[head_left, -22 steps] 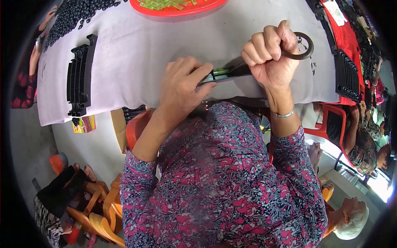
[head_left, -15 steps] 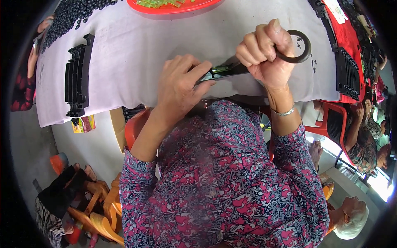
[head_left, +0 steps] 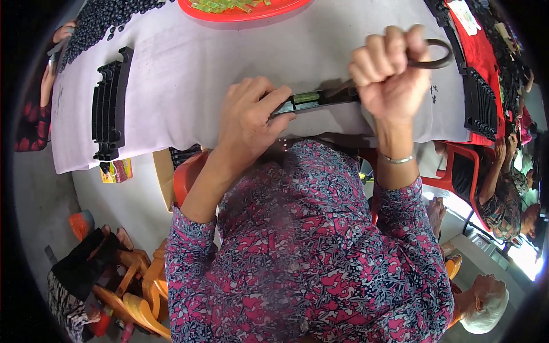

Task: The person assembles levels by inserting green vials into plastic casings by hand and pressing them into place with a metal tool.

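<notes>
My left hand (head_left: 249, 114) pinches one end of a black spirit level body (head_left: 329, 102) above the cloth-covered table. A small yellow-green vial (head_left: 306, 97) sits in the slot of the level, just right of my fingers. My right hand (head_left: 392, 74) is closed round dark scissors, raised beyond the level's right end. One round handle ring (head_left: 446, 54) sticks out to the right of that fist. The blades are blurred and partly hidden, pointing left toward the level.
A red plate (head_left: 246, 19) with several yellow-green vials (head_left: 223, 6) stands at the far edge. Small black round parts (head_left: 106, 23) are heaped far left. Stacked black level bodies lie at left (head_left: 108, 106) and right (head_left: 480, 103). Other people sit to both sides.
My right hand has moved right and away from the level with the scissors, so the vial and more of the level show. My left hand stays in place.
</notes>
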`<state>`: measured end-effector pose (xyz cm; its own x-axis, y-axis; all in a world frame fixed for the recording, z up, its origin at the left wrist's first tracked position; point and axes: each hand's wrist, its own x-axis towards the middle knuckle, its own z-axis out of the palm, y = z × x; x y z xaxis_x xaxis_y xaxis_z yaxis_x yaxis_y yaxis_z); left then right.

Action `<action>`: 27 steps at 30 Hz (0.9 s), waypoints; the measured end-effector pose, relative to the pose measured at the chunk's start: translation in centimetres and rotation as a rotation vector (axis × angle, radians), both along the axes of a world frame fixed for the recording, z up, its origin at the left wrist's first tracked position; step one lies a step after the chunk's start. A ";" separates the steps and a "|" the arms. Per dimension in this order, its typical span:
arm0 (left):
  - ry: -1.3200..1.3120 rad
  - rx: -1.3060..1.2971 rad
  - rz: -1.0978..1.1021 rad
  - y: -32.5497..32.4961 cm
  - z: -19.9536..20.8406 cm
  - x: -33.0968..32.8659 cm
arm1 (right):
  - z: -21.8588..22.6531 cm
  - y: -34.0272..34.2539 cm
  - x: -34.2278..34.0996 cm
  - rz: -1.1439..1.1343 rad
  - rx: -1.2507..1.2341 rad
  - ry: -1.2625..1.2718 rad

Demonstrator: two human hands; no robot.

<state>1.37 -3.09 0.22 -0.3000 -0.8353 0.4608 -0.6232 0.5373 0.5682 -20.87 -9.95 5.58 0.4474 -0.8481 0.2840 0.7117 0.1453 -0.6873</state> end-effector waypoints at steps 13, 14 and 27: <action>0.039 0.007 -0.037 -0.1 0.3 1.4 | -2.0 -6.2 -3.1 -0.468 0.121 1.348; 0.044 0.014 -0.043 0.0 0.2 1.5 | -3.1 -6.5 -3.2 -0.509 0.032 1.460; 0.087 0.038 -0.085 0.1 -0.8 1.8 | -5.8 -5.8 -2.2 -1.011 -0.420 1.472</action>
<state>3.12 -2.99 -0.54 -0.3310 -0.8258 0.4566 -0.5235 0.5632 0.6393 -23.07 -15.75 -0.19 -0.0763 -0.9046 0.4194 -0.7365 -0.2324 -0.6352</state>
